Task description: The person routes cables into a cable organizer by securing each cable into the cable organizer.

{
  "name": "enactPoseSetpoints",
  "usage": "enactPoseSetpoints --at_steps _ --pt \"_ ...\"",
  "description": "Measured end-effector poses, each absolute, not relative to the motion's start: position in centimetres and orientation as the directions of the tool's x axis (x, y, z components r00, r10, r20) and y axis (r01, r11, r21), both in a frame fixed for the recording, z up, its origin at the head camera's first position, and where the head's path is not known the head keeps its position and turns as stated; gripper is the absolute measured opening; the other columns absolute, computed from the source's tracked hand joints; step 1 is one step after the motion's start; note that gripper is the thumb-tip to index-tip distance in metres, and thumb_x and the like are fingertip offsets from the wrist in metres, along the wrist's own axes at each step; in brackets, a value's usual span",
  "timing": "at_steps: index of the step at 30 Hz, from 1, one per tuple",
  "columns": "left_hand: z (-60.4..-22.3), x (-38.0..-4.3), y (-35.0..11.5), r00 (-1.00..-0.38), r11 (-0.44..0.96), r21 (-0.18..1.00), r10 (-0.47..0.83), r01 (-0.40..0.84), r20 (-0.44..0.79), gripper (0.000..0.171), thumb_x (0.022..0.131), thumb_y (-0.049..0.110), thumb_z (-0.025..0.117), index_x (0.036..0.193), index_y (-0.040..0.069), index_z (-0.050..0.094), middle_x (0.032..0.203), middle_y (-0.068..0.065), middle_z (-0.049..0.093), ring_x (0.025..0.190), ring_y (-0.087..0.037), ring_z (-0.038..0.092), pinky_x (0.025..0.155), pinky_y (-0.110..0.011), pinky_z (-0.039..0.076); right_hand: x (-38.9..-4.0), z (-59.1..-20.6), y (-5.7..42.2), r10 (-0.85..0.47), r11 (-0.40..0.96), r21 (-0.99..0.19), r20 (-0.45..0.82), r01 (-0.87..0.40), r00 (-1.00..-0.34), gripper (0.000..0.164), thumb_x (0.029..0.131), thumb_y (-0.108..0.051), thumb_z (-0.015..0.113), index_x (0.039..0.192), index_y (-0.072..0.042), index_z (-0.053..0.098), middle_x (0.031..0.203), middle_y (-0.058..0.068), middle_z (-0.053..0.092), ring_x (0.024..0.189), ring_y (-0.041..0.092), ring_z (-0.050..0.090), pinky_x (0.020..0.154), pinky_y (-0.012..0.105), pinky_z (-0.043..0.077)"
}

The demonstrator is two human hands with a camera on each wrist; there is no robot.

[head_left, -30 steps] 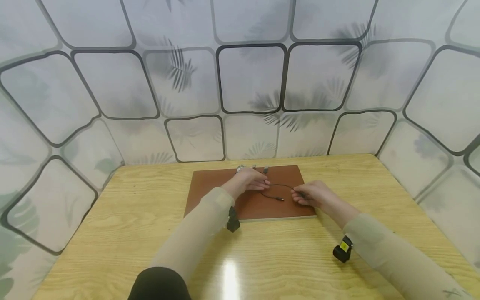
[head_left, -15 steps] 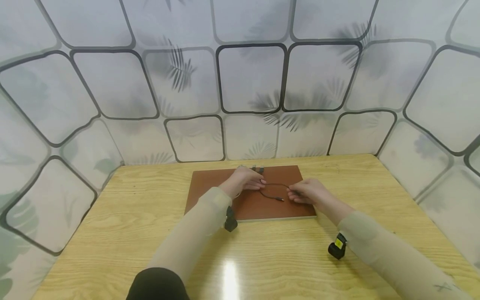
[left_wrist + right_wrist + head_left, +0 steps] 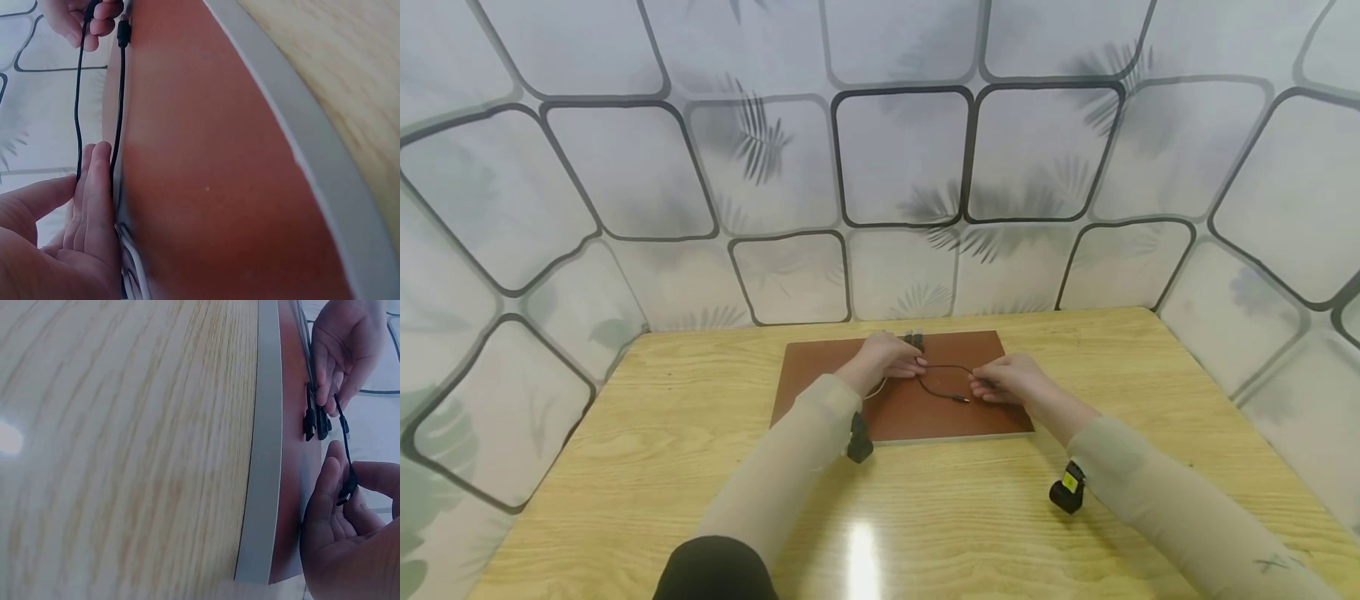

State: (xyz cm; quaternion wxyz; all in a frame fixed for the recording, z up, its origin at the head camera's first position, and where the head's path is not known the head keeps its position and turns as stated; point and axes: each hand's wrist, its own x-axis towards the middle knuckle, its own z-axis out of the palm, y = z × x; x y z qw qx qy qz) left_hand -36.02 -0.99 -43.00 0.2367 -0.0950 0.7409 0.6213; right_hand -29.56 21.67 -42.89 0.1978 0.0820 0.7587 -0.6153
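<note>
Above a reddish-brown board (image 3: 808, 367), my left hand (image 3: 886, 360) pinches a thin black cable (image 3: 947, 366) between thumb and fingers. My right hand (image 3: 1007, 380) holds the same cable farther right, near one end, and its small black plug (image 3: 347, 491) shows between the fingers in the right wrist view. Another black cable end with a plug (image 3: 961, 399) hangs or lies between the hands, over the board. Dark plugs with metal tips (image 3: 914, 338) sit just beyond my left hand. A white cable (image 3: 135, 259) runs under that hand; its far part is hidden.
The board lies on a light wood-grain table (image 3: 940, 508) and has a pale, raised edge (image 3: 265, 425). A patterned curtain (image 3: 902, 275) stands close behind the table's back edge.
My right hand has shifted left, closer to my left hand, with the cable. My left hand and the plugs beyond it have moved slightly left. More of the white cable shows now.
</note>
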Motion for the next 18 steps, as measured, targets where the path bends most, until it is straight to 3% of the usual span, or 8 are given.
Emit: enactPoseSetpoints --at_steps 9,14,18 --pt "-43.2 -36.6 -0.9 -0.880 0.193 0.880 0.119 -0.434 -0.460 0.029 0.103 0.001 0.066 0.127 -0.013 0.069 0.123 -0.026 0.072 0.103 -0.030 0.079 0.058 -0.019 0.061 -30.0 -42.7 21.0 -0.123 0.275 -0.905 -0.369 0.325 -0.921 0.033 0.107 -0.008 0.058 0.125 0.018 0.066 0.071 -0.007 0.072 0.064 0.000 0.069 0.063 0.014 0.060" --pt "-43.5 -37.0 -0.7 -0.900 0.229 0.881 0.045 -0.414 -0.434 0.027 0.102 0.002 0.069 0.124 -0.014 0.070 0.113 -0.028 0.075 0.063 -0.017 0.079 0.049 -0.017 0.057 -30.3 -42.7 20.7 -0.118 0.264 -0.902 -0.381 0.341 -0.917 0.032 0.108 -0.008 0.058 0.124 0.017 0.066 0.070 -0.006 0.072 0.064 0.001 0.068 0.062 0.014 0.059" --pt "-43.6 -37.2 -0.6 -0.914 0.271 0.882 0.016 -0.386 -0.405 0.025 0.102 0.002 0.069 0.119 -0.015 0.071 0.106 -0.029 0.077 0.050 -0.010 0.070 0.047 -0.016 0.056 -30.3 -42.6 20.6 -0.117 0.248 -0.901 -0.392 0.355 -0.913 0.029 0.108 -0.009 0.058 0.120 0.015 0.068 0.070 -0.006 0.072 0.063 0.001 0.068 0.062 0.014 0.060"
